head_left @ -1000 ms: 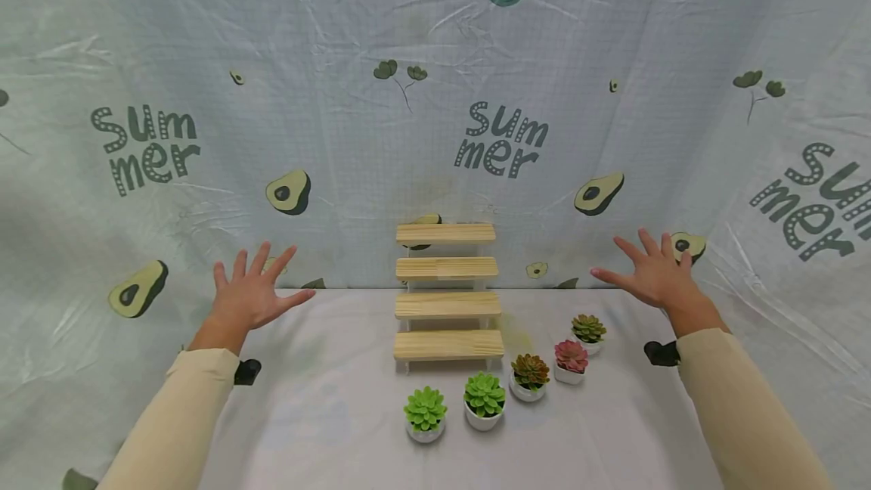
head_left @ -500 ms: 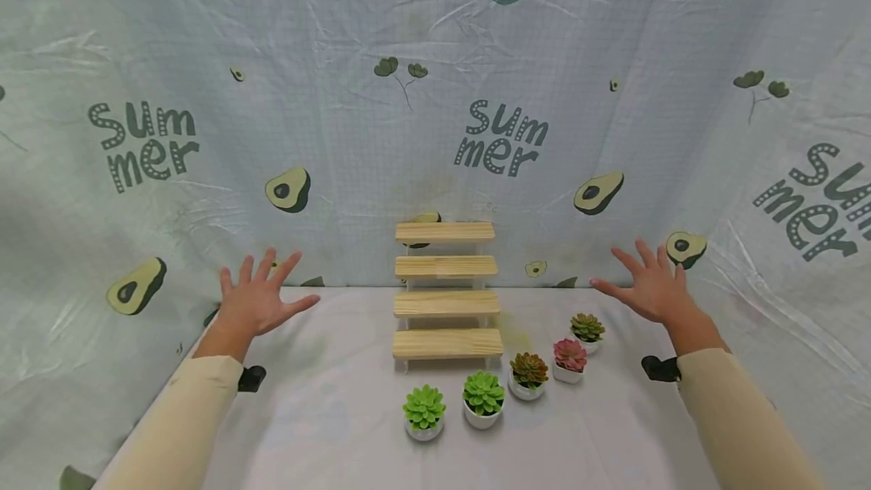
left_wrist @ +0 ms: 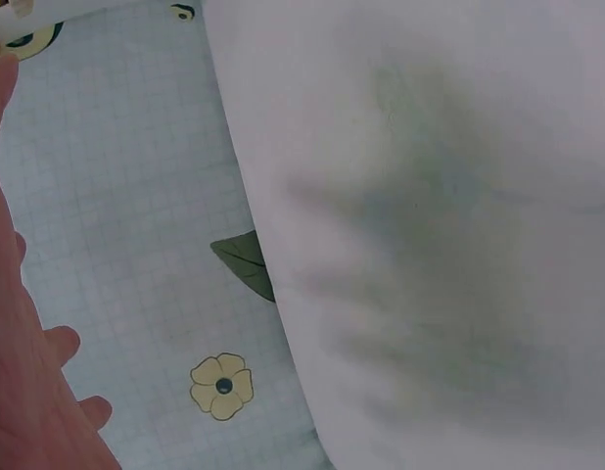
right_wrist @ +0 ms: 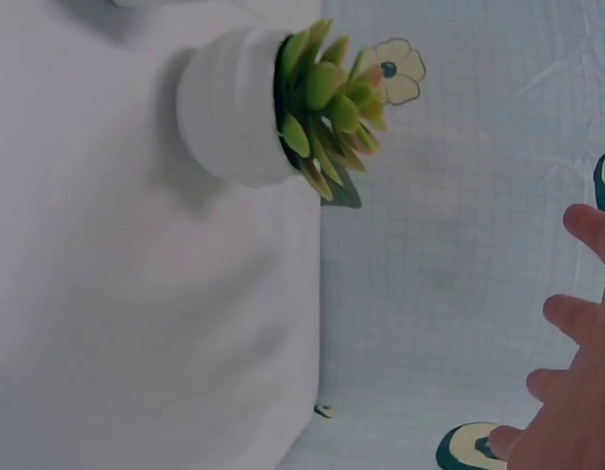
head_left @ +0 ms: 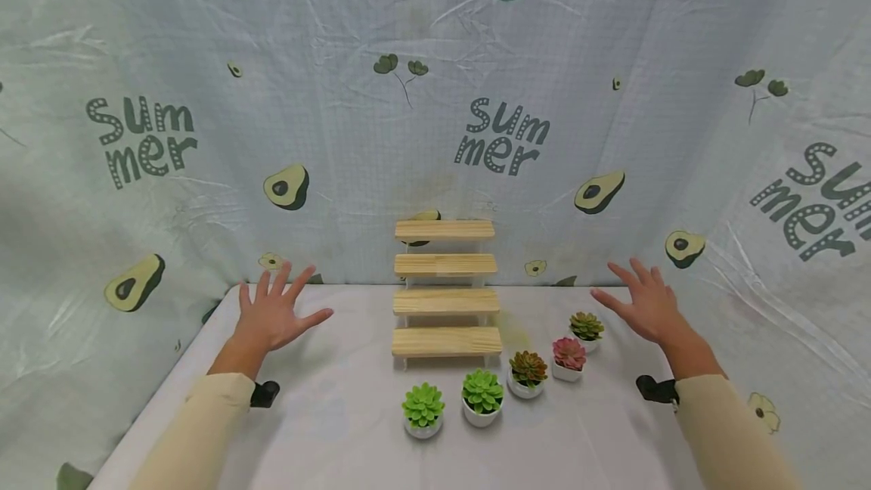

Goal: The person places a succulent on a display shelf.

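Note:
My left hand (head_left: 268,318) hovers over the table's left part, fingers spread, holding nothing. On the other side my right hand (head_left: 648,310) is also spread and holds nothing; nearest to it is a green succulent with reddish tips (right_wrist: 332,108) in a white pot. A pink succulent (head_left: 568,358), a brown-orange one (head_left: 527,373) and two bright green ones (head_left: 482,397) (head_left: 423,410) continue the curved row toward the front, each in a small white pot. Behind them a stepped wooden stand (head_left: 445,301) rises in several bare tiers.
A white cloth covers the table (head_left: 327,429). Close behind the stand hangs a pale curtain (head_left: 381,165) printed with avocados, leaves and lettering, and it wraps round both sides. A dark wrist camera (head_left: 265,394) sits on the left wrist, another (head_left: 656,389) on the right.
Both hands have come lower and nearer the table, the left also shifting to the right. The plants and the stand have stayed in place.

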The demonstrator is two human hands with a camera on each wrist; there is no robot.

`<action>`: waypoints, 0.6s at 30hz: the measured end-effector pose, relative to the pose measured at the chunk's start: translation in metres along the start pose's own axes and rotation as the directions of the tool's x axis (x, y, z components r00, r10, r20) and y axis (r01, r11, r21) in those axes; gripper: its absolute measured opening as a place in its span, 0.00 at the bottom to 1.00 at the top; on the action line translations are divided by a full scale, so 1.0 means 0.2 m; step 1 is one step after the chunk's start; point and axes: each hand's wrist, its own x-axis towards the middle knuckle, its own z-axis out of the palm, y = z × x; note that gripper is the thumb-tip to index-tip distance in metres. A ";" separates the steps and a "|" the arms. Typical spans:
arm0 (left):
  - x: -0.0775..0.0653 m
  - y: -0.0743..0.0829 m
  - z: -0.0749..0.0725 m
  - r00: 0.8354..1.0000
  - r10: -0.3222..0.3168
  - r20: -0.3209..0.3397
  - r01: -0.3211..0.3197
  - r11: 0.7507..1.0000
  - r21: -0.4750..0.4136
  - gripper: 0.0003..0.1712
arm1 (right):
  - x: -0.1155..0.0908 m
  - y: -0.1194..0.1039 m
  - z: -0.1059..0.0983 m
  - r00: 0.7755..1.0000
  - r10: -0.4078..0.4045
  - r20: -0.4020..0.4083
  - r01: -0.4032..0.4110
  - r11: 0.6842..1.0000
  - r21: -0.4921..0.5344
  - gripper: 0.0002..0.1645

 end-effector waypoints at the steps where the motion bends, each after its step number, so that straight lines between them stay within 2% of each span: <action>1: 0.00 0.01 0.01 1.000 0.002 0.002 -0.002 1.000 -0.006 0.57 | -0.01 0.00 0.01 1.000 -0.004 -0.003 0.004 1.000 0.014 0.50; 9: -0.03 0.09 0.05 1.000 0.001 -0.001 -0.001 0.999 -0.045 0.57 | -0.08 -0.02 0.06 0.999 -0.015 -0.029 0.020 0.985 0.172 0.45; 18: -0.07 0.16 0.14 1.000 0.008 0.011 -0.006 0.992 -0.124 0.56 | -0.16 -0.04 0.14 0.999 0.004 -0.039 0.010 0.939 0.344 0.40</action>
